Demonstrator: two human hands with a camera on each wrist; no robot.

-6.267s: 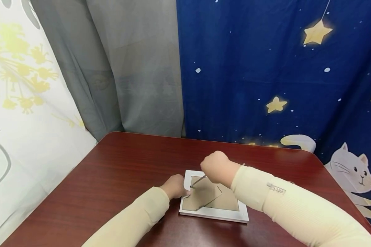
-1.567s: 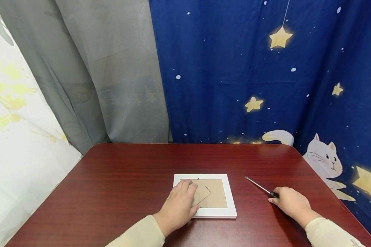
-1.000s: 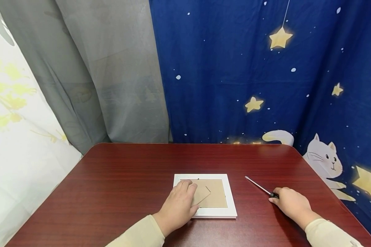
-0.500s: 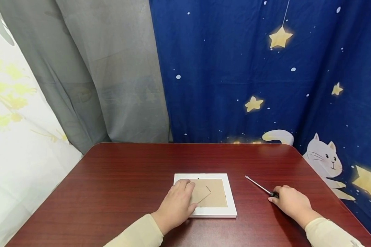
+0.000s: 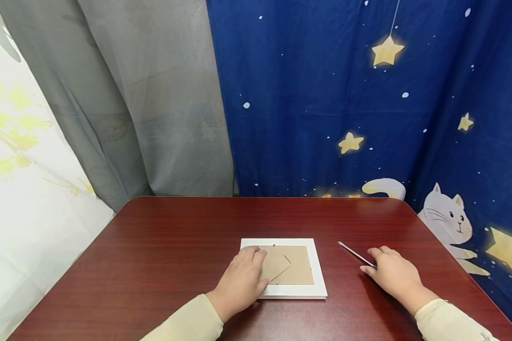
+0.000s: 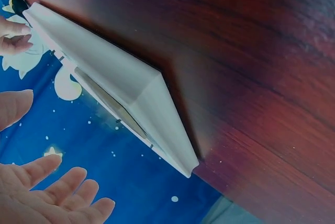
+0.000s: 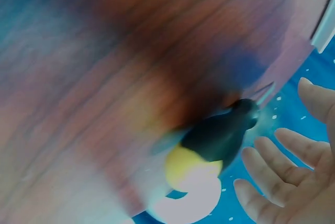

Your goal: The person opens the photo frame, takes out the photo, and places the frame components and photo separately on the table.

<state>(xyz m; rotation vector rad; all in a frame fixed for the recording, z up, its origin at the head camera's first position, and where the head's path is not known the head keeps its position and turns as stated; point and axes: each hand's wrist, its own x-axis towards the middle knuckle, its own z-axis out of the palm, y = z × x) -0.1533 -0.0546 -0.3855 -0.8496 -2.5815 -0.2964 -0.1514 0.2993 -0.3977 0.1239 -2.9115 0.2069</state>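
Left hand [image 5: 239, 282] was over nine-o'clock side of picture frame [image 5: 299, 266], fingers loosely extended, gripping nothing. Right hand [image 5: 393, 273] hovered by screwdriver [image 5: 357, 255], three o'clock from frame on desk [image 5: 175, 246], fingers spread, empty. Step seemed screwdriver set-down; next move likely called for lifting right hand clear.

Gray curtain [image 5: 175, 94], blue curtain [image 5: 298, 118] behind reddish table [image 5: 175, 246].

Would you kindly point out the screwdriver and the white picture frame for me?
Screwdriver [image 7: 217, 137]: right wrist view, on its black handle.
White picture frame [image 5: 296, 290]: head view, on its near border.
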